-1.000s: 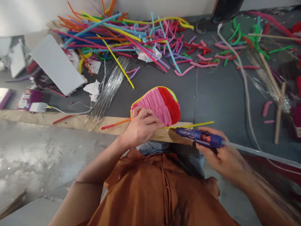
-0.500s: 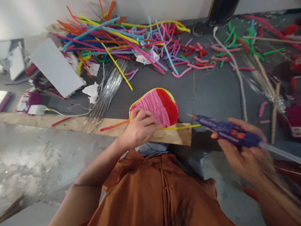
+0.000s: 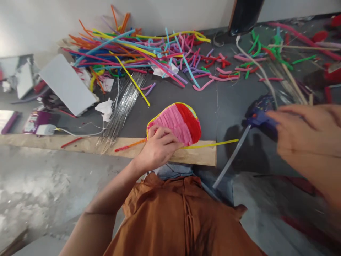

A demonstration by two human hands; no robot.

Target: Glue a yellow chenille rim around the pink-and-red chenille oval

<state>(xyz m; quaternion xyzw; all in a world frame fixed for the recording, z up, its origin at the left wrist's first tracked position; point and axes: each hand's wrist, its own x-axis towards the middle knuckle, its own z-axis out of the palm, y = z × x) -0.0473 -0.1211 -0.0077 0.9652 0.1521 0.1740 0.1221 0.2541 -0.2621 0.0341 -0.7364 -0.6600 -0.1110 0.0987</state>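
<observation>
the pink and red oval pad [image 3: 178, 121] of pipe cleaners lies at the near edge of the dark desk [image 3: 234, 106], partly over the wooden board [image 3: 197, 156] along that edge, with a yellow rim around it. the left hand [image 3: 159, 146] presses down on its near left part, fingers curled together over the pink rows. a loose yellow pipe cleaner [image 3: 213, 144] runs right from under that hand, and an orange one [image 3: 130, 145] sticks out to the left. to the right, the right hand [image 3: 301, 137] is wrapped around the blue glue gun [image 3: 259, 115], whose clear glue stick [image 3: 231, 160] points back toward the body. the gun seems to be at or just above the desk, well apart from the pad. judging from this, the work would go best with the left hand kept firm on the pad so the rows do not shift, and with the hot tip kept clear of fingers and of the loose stems. the right hand is badly blurred, so the exact grip and the nozzle are hard to make out, and whether the gun touches the desk cannot be told. far across the desk lie the heap of coloured pipe cleaners [image 3: 138, 49], a bundle of thin wires [image 3: 121, 106], a white card [image 3: 68, 85] and crumpled tissue [image 3: 106, 107].
</observation>
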